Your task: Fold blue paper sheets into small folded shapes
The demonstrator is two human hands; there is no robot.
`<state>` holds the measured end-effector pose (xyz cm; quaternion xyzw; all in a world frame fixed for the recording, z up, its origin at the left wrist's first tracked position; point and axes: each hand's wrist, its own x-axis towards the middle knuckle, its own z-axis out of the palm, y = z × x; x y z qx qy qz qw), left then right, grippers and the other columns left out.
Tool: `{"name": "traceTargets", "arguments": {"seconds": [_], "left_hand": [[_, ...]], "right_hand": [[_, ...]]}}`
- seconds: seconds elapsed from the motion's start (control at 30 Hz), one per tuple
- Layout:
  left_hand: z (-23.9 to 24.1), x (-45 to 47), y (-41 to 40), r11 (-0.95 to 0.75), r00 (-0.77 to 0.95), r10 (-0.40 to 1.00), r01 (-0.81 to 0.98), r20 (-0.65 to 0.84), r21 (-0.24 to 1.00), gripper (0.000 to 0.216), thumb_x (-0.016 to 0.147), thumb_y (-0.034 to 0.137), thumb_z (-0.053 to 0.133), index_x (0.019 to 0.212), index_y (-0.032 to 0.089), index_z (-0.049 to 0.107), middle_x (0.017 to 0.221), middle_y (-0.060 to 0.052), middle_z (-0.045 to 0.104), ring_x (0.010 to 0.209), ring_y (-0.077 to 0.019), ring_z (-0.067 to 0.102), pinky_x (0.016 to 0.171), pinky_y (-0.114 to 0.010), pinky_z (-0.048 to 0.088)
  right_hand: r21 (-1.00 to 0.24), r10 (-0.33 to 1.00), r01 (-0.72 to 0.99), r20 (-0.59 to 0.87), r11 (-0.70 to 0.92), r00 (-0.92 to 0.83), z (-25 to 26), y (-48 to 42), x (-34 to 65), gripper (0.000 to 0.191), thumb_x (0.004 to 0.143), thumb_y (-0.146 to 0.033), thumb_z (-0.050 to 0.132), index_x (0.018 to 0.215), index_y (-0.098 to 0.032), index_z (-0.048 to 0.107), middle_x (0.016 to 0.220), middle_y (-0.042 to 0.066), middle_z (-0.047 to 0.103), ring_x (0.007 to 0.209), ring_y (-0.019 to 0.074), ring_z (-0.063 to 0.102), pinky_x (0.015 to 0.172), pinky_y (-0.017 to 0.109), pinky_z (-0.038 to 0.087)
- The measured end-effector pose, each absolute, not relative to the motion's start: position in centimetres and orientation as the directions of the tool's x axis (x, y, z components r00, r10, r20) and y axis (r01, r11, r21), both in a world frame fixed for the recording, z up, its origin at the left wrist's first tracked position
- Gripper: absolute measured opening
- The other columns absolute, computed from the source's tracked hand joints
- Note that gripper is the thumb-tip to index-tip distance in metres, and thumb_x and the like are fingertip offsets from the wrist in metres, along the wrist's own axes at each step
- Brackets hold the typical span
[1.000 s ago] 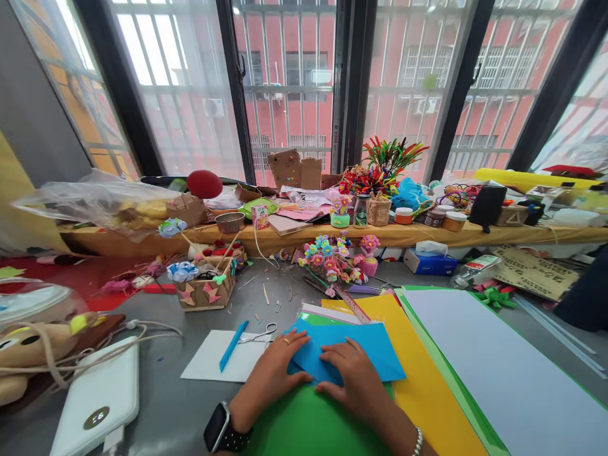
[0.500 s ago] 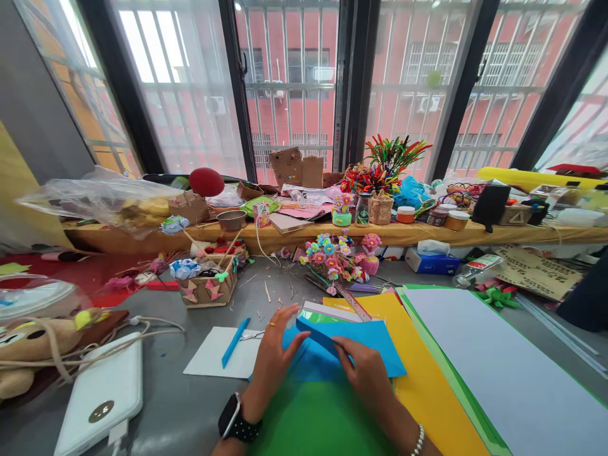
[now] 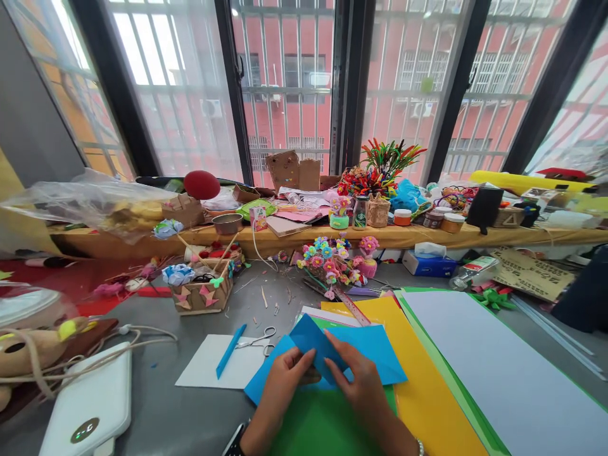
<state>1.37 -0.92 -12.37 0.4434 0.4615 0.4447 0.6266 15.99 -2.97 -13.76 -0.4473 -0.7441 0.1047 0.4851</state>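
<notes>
A small piece of blue paper (image 3: 311,334) is held up between my two hands, its broad face turned toward me. My left hand (image 3: 291,375) pinches its lower left side. At its right edge, the thumb and fingers of my right hand (image 3: 355,372) grip it. Beneath lies a larger blue sheet (image 3: 380,348), on top of a green sheet (image 3: 327,421). Left of my hands, a folded blue strip (image 3: 231,350) and small scissors (image 3: 266,337) rest on white paper (image 3: 202,368).
To the right are a yellow sheet (image 3: 422,380) and a large white sheet (image 3: 475,354) over green ones. A ruler (image 3: 351,307) lies behind the blue sheet. A white power bank (image 3: 90,405) and a cardboard box (image 3: 202,297) stand left. Crochet flowers (image 3: 327,256) sit at the back.
The blue piece has turned from a narrow edge-on view to its broad face. My left hand has come down and closed on it. The scissors show more fully.
</notes>
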Motion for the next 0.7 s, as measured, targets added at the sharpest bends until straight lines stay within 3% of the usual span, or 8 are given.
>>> {"name": "traceTargets", "arguments": {"seconds": [0.23, 0.43, 0.57, 0.7], "left_hand": [[-12.0, 1.4, -1.1, 0.253, 0.152, 0.964, -0.248, -0.22, 0.935, 0.04, 0.055, 0.052, 0.066, 0.062, 0.015, 0.054, 0.049, 0.004, 0.056, 0.05, -0.013, 0.058, 0.056, -0.027, 0.051], [-12.3, 1.2, -0.7, 0.239, 0.139, 0.968, -0.242, -0.21, 0.941, 0.045, 0.055, 0.06, 0.061, 0.061, 0.016, 0.051, 0.052, 0.005, 0.052, 0.055, -0.0142, 0.059, 0.059, -0.029, 0.051], [-12.1, 1.3, -0.9, 0.201, 0.157, 0.972, -0.171, -0.175, 0.964, 0.041, 0.053, 0.053, 0.067, 0.058, 0.017, 0.048, 0.052, 0.006, 0.05, 0.056, -0.0142, 0.057, 0.063, -0.03, 0.05], [-12.0, 1.4, -1.1, 0.145, 0.19, 0.973, -0.062, -0.131, 0.988, 0.042, 0.056, 0.053, 0.063, 0.051, 0.018, 0.04, 0.048, 0.008, 0.04, 0.049, -0.0114, 0.047, 0.056, -0.026, 0.044]], "right_hand": [[-0.416, 0.641, 0.552, 0.702, 0.722, -0.31, -13.8, -3.2, 16.1, 0.053, 0.079, -0.002, 0.035, 0.127, -0.024, 0.042, 0.122, 0.006, 0.053, 0.102, 0.0183, 0.056, 0.082, 0.028, 0.049], [-0.368, 0.683, 0.64, 0.641, 0.674, -0.35, -13.2, -3.4, 16.2, 0.054, 0.077, -0.003, 0.039, 0.128, -0.022, 0.041, 0.126, 0.007, 0.049, 0.101, 0.02, 0.056, 0.081, 0.032, 0.049], [-0.455, 0.721, 0.582, 0.576, 0.674, -0.385, -13.0, -3.6, 16.1, 0.05, 0.078, -0.01, 0.044, 0.127, -0.022, 0.042, 0.128, 0.007, 0.048, 0.103, 0.0216, 0.054, 0.082, 0.034, 0.047], [-0.766, 0.847, 0.364, 0.493, 0.531, -0.198, -12.4, -3.9, 16.0, 0.027, 0.075, -0.022, 0.054, 0.099, -0.023, 0.066, 0.112, 0.008, 0.061, 0.098, 0.0238, 0.056, 0.085, 0.037, 0.044]]}}
